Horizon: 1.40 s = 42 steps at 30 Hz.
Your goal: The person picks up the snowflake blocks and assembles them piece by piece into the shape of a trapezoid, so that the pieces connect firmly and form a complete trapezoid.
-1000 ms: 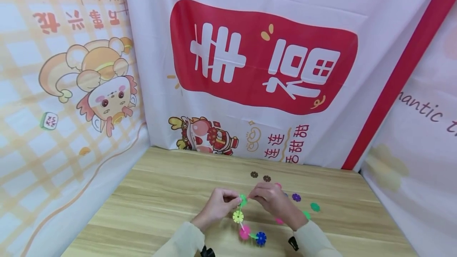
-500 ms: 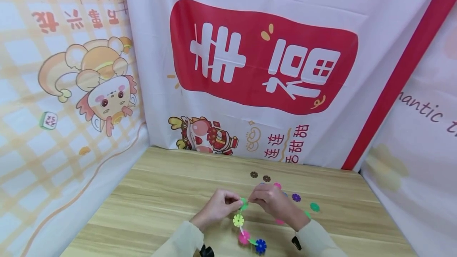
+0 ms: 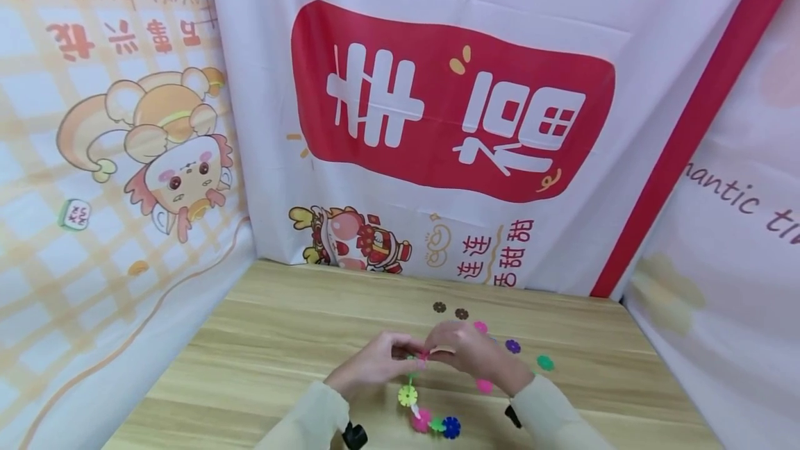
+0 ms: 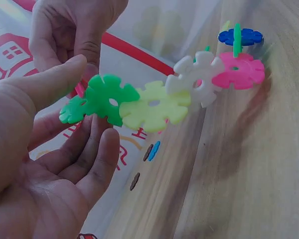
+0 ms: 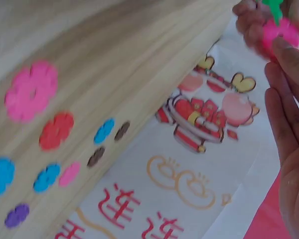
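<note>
A chain of slotted plastic snowflake discs hangs from my left hand (image 3: 375, 363), which pinches its upper end by a green disc (image 4: 109, 97). Below that come a yellow disc (image 3: 407, 396), a white disc (image 4: 195, 77), a pink one (image 3: 421, 421), a small-looking green one (image 3: 437, 424) and a blue one (image 3: 451, 427). My right hand (image 3: 471, 353) pinches a separate-coloured pink disc (image 5: 280, 36) against the chain's green end. In the left wrist view only a sliver of that pink disc shows behind the left thumb. Whether its slot is seated in the green disc is hidden.
Loose discs lie on the wooden table (image 3: 300, 325) behind and right of my right hand: brown (image 3: 462, 314), purple (image 3: 513, 346), green (image 3: 546, 363) and pink (image 3: 484, 386). The right wrist view adds red (image 5: 57, 131) and blue discs (image 5: 47, 178). Printed cloth (image 3: 269, 158) walls the table.
Both hands have drawn together, and the pink disc now shows between them at the green end. The chain's lower part has swung slightly, and the head view has shifted a little.
</note>
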Motion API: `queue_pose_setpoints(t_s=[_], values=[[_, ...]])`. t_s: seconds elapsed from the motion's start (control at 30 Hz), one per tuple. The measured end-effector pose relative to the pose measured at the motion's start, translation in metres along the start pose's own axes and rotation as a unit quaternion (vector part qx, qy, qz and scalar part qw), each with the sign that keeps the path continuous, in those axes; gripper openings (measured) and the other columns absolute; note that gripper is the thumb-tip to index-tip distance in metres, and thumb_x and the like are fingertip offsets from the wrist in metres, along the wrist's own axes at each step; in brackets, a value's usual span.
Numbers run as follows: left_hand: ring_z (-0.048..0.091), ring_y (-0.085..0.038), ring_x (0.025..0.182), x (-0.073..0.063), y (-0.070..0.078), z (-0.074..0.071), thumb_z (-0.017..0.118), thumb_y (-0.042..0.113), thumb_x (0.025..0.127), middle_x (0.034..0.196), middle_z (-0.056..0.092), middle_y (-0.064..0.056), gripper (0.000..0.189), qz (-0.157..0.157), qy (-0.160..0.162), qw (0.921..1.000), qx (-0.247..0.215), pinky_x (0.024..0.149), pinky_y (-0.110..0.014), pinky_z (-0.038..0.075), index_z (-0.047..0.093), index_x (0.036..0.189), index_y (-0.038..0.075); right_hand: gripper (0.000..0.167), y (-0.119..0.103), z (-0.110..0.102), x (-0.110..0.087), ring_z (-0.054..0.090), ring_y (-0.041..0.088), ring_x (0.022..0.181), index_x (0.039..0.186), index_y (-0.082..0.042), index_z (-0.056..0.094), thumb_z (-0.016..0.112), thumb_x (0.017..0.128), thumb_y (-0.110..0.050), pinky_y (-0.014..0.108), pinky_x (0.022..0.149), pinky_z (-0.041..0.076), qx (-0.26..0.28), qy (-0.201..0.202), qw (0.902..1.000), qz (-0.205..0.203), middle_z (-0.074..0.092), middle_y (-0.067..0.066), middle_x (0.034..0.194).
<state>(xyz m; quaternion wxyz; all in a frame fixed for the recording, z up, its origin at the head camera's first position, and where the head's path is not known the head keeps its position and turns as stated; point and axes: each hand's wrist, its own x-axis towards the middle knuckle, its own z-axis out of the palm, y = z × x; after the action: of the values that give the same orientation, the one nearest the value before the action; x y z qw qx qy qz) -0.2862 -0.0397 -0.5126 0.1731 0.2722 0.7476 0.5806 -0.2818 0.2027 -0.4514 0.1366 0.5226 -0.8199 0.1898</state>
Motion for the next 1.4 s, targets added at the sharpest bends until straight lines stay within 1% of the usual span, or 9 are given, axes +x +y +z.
queue_pose_setpoints(t_s=[0.13, 0.3, 0.47, 0.67, 0.73, 0.97, 1.2, 1.27, 1.4], values=[[0.070, -0.014, 0.099, -0.003, 0.001, -0.005, 0.078, 0.025, 0.097, 0.112, 0.076, -0.001, 0.032, -0.003, 0.009, 1.0000, 0.001, 0.089, -0.021, 0.058, 0.074, 0.124, 0.011, 0.022, 0.017, -0.009, -0.004, 0.076, 0.015, 0.101, 0.108, -0.012, 0.079, 0.086, 0.087, -0.011, 0.024, 0.091, 0.062, -0.008, -0.028, 0.9971, 0.071, 0.080, 0.001, 0.108], [0.069, -0.012, 0.099, -0.006, 0.002, -0.007, 0.078, 0.028, 0.096, 0.111, 0.075, 0.000, 0.034, 0.000, 0.011, 0.9998, 0.013, 0.090, -0.020, 0.058, 0.073, 0.124, 0.009, 0.025, 0.047, -0.012, -0.009, 0.076, 0.022, 0.103, 0.114, -0.010, 0.077, 0.084, 0.090, -0.012, 0.034, 0.090, 0.064, -0.020, -0.070, 0.9844, 0.161, 0.079, 0.006, 0.113], [0.069, -0.015, 0.100, -0.008, 0.005, -0.005, 0.079, 0.029, 0.095, 0.111, 0.074, 0.001, 0.039, -0.004, 0.010, 0.9999, 0.004, 0.088, -0.021, 0.058, 0.072, 0.127, 0.007, 0.029, 0.074, -0.001, -0.012, 0.076, 0.026, 0.105, 0.118, -0.005, 0.076, 0.084, 0.090, -0.008, 0.036, 0.091, 0.064, -0.017, -0.099, 0.9702, 0.221, 0.078, 0.011, 0.117], [0.068, -0.017, 0.103, -0.010, 0.009, -0.004, 0.079, 0.028, 0.096, 0.111, 0.074, 0.002, 0.037, -0.006, 0.018, 0.9997, 0.016, 0.089, -0.020, 0.057, 0.072, 0.127, 0.009, 0.031, 0.094, 0.021, -0.015, 0.073, 0.029, 0.110, 0.119, -0.004, 0.075, 0.082, 0.090, -0.006, 0.044, 0.097, 0.062, 0.002, -0.114, 0.9507, 0.288, 0.076, 0.013, 0.119], [0.068, -0.017, 0.103, -0.011, 0.010, -0.004, 0.078, 0.027, 0.096, 0.111, 0.074, 0.003, 0.035, -0.008, 0.019, 0.9996, 0.017, 0.090, -0.020, 0.057, 0.072, 0.126, 0.011, 0.026, 0.098, 0.029, -0.015, 0.073, 0.027, 0.109, 0.117, -0.007, 0.076, 0.081, 0.091, -0.006, 0.043, 0.096, 0.062, 0.007, -0.119, 0.9460, 0.301, 0.077, 0.010, 0.116], [0.068, -0.017, 0.103, -0.013, 0.012, -0.004, 0.080, 0.028, 0.095, 0.111, 0.074, 0.003, 0.026, -0.007, 0.017, 0.9998, 0.009, 0.089, -0.020, 0.057, 0.075, 0.120, 0.022, 0.016, 0.106, 0.042, -0.018, 0.072, 0.020, 0.098, 0.103, -0.010, 0.078, 0.082, 0.089, -0.004, 0.038, 0.090, 0.063, 0.012, -0.102, 0.9442, 0.313, 0.076, 0.004, 0.103], [0.069, -0.017, 0.102, -0.011, 0.013, -0.002, 0.080, 0.027, 0.095, 0.111, 0.074, 0.002, 0.027, -0.005, 0.018, 0.9998, 0.005, 0.088, -0.020, 0.058, 0.075, 0.121, 0.021, 0.015, 0.099, 0.029, -0.026, 0.059, 0.008, 0.077, 0.081, -0.013, 0.072, 0.085, 0.087, -0.008, 0.027, 0.073, 0.055, 0.040, -0.069, 0.9383, 0.336, 0.068, -0.004, 0.084], [0.069, -0.017, 0.102, -0.010, 0.013, -0.001, 0.079, 0.027, 0.095, 0.111, 0.074, 0.002, 0.028, -0.005, 0.018, 0.9998, 0.007, 0.088, -0.020, 0.058, 0.074, 0.122, 0.021, 0.016, 0.094, 0.024, -0.027, 0.057, 0.007, 0.074, 0.080, -0.012, 0.071, 0.083, 0.089, -0.009, 0.024, 0.070, 0.052, 0.051, -0.062, 0.9394, 0.333, 0.066, -0.005, 0.082], [0.069, -0.016, 0.100, -0.010, 0.012, 0.001, 0.080, 0.027, 0.095, 0.110, 0.074, 0.003, 0.029, -0.003, 0.020, 0.9997, 0.012, 0.087, -0.020, 0.059, 0.075, 0.122, 0.019, 0.014, 0.081, 0.013, -0.029, 0.056, 0.007, 0.072, 0.084, -0.011, 0.070, 0.078, 0.096, -0.012, 0.023, 0.065, 0.051, 0.094, -0.057, 0.9336, 0.341, 0.066, -0.004, 0.080]])
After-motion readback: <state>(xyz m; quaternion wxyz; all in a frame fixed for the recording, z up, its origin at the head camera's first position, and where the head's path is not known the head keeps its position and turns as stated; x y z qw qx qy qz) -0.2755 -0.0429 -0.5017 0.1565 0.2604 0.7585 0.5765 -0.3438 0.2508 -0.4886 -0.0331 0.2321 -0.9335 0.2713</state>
